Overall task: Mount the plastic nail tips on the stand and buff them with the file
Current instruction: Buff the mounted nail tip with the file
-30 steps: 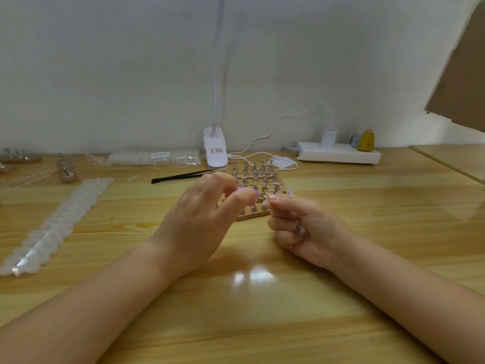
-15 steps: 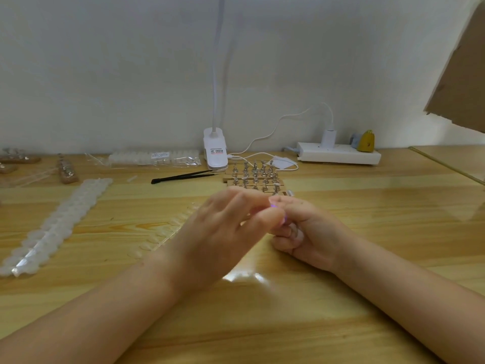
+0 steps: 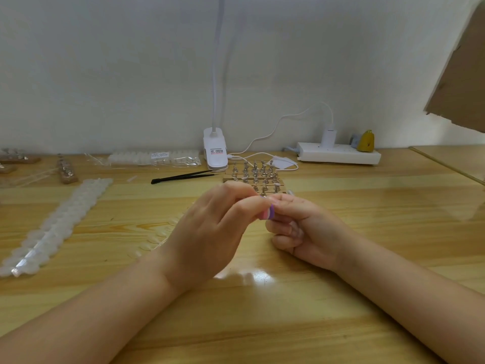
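My left hand (image 3: 210,232) pinches a small purple and pink file block (image 3: 269,213) between thumb and fingers. The block's end presses against the fingertips of my right hand (image 3: 301,229). That hand's fingers are curled, and its thumb and forefinger pinch something small, apparently a nail tip, which the file mostly hides. Just behind both hands stands the wooden stand (image 3: 253,178) with rows of metal pegs. Clear loose nail tips (image 3: 160,236) lie on the table to the left of my left hand.
Black tweezers (image 3: 183,176) lie left of the stand. A long strip of packed nail tips (image 3: 52,227) runs along the left. At the back are a bag of tips (image 3: 154,157), a white clip lamp (image 3: 215,151) and a power strip (image 3: 338,153). More peg stands (image 3: 67,172) sit far left.
Both hands have drawn back from the stand toward me. My left hand has moved right, bringing the file block against my right hand's fingertips.
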The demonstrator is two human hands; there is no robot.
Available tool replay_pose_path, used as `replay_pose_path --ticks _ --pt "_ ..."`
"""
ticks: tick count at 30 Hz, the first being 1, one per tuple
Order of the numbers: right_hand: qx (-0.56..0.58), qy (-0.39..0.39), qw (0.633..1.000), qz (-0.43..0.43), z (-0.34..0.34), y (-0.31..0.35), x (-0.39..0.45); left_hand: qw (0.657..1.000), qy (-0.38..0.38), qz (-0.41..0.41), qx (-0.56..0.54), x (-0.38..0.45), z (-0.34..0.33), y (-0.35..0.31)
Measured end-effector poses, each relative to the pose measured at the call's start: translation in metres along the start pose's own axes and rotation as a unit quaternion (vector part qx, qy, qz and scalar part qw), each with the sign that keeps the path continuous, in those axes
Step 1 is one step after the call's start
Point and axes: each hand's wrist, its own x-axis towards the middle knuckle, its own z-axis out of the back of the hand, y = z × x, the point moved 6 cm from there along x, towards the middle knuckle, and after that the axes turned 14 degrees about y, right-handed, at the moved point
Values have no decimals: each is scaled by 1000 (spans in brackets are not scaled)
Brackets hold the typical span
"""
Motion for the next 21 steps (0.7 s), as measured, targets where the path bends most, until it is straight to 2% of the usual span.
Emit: replay_pose_path --ticks 10,16,21 --pt "-20 17 1000 2 -4 0 0 997 51 61 -13 6 0 0" --pt "-22 -14 1000 8 -2 0 0 996 48 73 18 2 -2 4" --pt "-34 -3 999 1 -4 1 0 999 37 19 20 2 -4 -5"
